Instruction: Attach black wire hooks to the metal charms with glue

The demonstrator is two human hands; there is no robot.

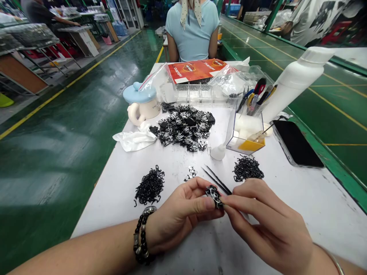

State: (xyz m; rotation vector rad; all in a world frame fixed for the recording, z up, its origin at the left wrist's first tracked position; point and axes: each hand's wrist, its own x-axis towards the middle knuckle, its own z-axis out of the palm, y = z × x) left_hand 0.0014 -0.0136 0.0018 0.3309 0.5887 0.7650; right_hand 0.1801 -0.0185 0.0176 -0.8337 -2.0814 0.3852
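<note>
My left hand (183, 212) holds a small black-and-silver metal part (213, 196) between thumb and fingers, above the near part of the white table. The thumb and forefinger of my right hand (266, 221) close on the right edge of that same part; anything tiny between those fingertips is hidden. Black tweezers (216, 179) stick out past my right hand, tips toward the far left. Whether they are gripped or lie on the table I cannot tell. A few small silver pieces (190, 173) lie just beyond my left hand.
Piles of small black hooked pieces lie left (149, 185) and right (248, 168). Behind is a heap of black-and-silver parts (186, 126). Around stand a lidded mug (146, 109), a tissue (134, 139), a small white bottle (218, 152), a clear tool box (246, 133), a phone (298, 143) and a white flask (295, 84).
</note>
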